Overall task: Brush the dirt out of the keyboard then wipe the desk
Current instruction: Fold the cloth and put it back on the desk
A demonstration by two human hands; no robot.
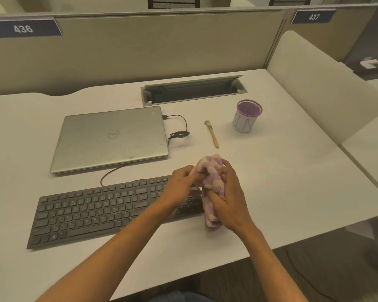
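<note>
A black keyboard [92, 212] lies on the white desk [292, 192] in front of me. Above its right end both my hands hold a purple and cream checked cloth [210, 171]. My right hand [229, 197] grips the bunched cloth, whose lower end hangs down past the keyboard's edge. My left hand [181, 182] pinches the cloth's left side. A small brush [212, 134] with a wooden handle lies on the desk beyond the hands, apart from them.
A shut silver laptop [111, 138] with a black cable [179, 132] sits behind the keyboard. A purple mesh cup [246, 116] stands at the right. A cable tray [194, 90] opens at the desk's back. Partition walls [162, 44] surround the desk.
</note>
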